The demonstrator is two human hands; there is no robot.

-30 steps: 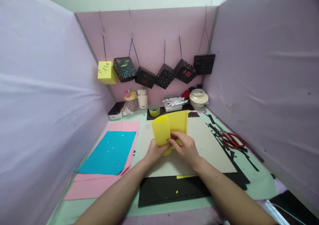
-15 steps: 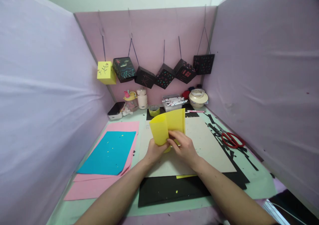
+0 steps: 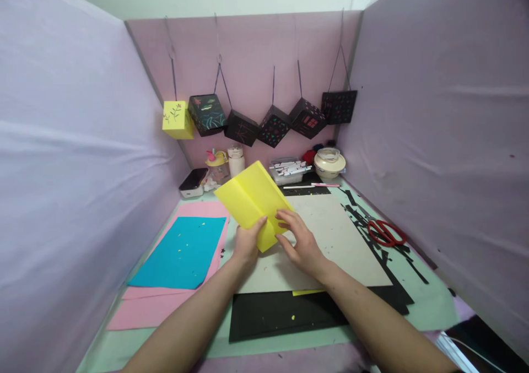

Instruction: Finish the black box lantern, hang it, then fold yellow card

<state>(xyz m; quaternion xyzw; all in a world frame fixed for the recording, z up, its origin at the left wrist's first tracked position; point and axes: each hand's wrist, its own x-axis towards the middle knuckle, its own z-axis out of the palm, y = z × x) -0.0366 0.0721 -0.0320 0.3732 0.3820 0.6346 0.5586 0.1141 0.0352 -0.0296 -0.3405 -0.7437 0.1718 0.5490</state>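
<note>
A creased sheet of yellow paper [image 3: 257, 196] is held up and tilted above the white board [image 3: 347, 241]. My left hand [image 3: 247, 242] grips its lower left part, thumb on the near face and the other fingers hidden behind. At its right edge is my right hand [image 3: 301, 239], fingers curved and apart with the thumb below; the fingertips are at the paper, and whether they pinch it I cannot tell. Black paper [image 3: 285, 320] lies under the board's near edge, with a thin yellow strip [image 3: 308, 292] showing between them.
Blue paper [image 3: 176, 254] lies on pink sheets [image 3: 136, 313] at the left. Red-handled scissors [image 3: 386, 233] rest among black paper scraps [image 3: 407, 263] at the right. Behind stand a box of markers [image 3: 289, 170], a bottle [image 3: 236, 162] and a cream bowl [image 3: 329, 163]; decorated boxes [image 3: 275, 126] hang above.
The yellow paper has gone from curled over to opened out flatter, and it is turned and tilted to the left. My right hand's fingers have spread from a pinch near its middle.
</note>
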